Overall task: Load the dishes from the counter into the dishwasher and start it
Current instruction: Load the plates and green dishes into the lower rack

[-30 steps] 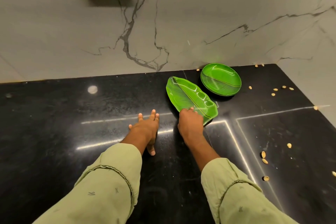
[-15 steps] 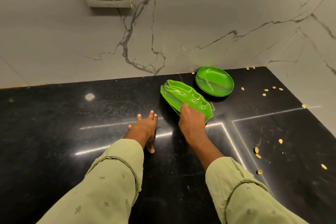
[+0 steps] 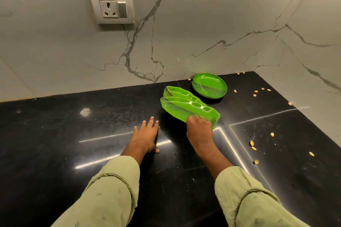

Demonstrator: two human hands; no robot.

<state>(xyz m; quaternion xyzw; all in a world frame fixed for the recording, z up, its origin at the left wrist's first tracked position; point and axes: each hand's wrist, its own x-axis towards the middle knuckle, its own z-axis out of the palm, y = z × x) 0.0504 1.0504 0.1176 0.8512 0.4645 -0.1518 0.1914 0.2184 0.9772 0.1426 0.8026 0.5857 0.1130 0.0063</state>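
Observation:
Two green leaf-shaped plates (image 3: 186, 105) lie stacked on the black counter (image 3: 92, 125), the top one shifted off the lower. My right hand (image 3: 199, 129) grips the near edge of the top leaf plate, fingers curled over its rim. A stack of round green plates (image 3: 209, 85) sits just behind, near the wall corner. My left hand (image 3: 146, 135) rests flat on the counter to the left of the plates, fingers spread and straight. The dishwasher is out of view.
Pistachio shells (image 3: 253, 147) lie scattered on the right part of the counter and near the back wall. A wall socket with a switch (image 3: 111, 8) sits on the marble backsplash. The side wall closes the counter on the right.
The top leaf plate has slid off the lower one, so two plates now show. My right hand's grip sits at its near edge. My left hand has stayed flat. The camera tilted up.

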